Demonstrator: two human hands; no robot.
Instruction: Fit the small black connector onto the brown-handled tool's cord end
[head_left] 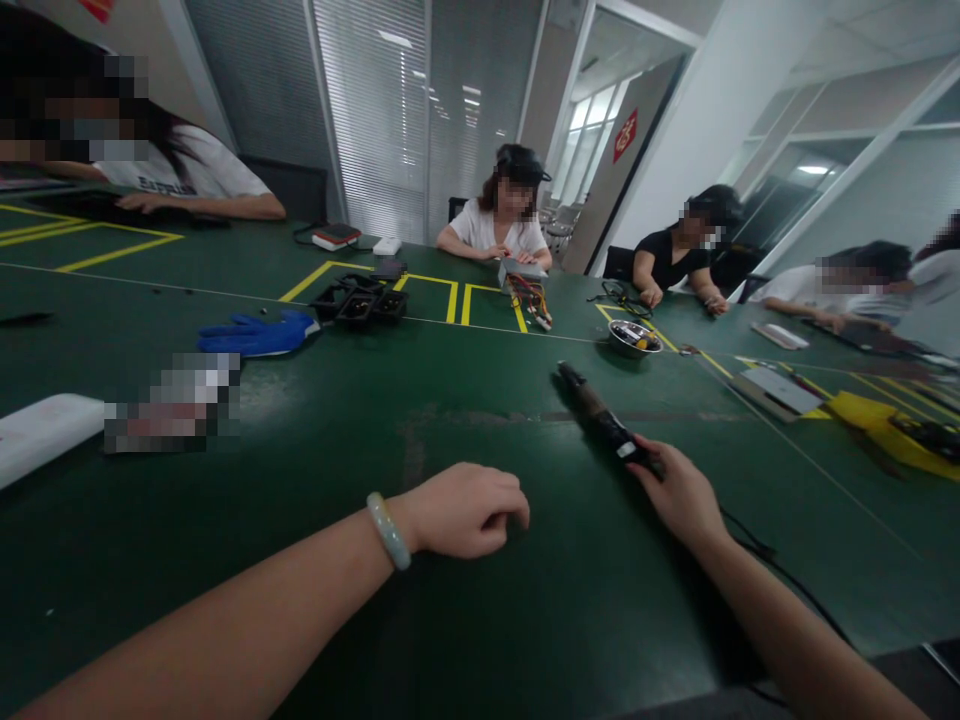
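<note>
My right hand [679,490] grips the near end of a long dark electric screwdriver-like tool [600,415]. The tool lies slanted over the green table, its far tip pointing away and to the left. A black cord [795,575] runs along the right forearm. My left hand [469,510], with a pale green bangle [388,532] at the wrist, hovers over or rests on the table in front of me. Its fingers are loosely curled, the thumb is apart from them, and nothing shows between them. The fingertips are partly hidden.
A blue glove [259,333] lies left, beside black trays [360,302]. A white object [49,430] is at the left edge. Ahead stand a metal bowl [634,338] and a metal box with coloured wires [523,275]. A yellow item [892,425] lies right. Several people sit around the table.
</note>
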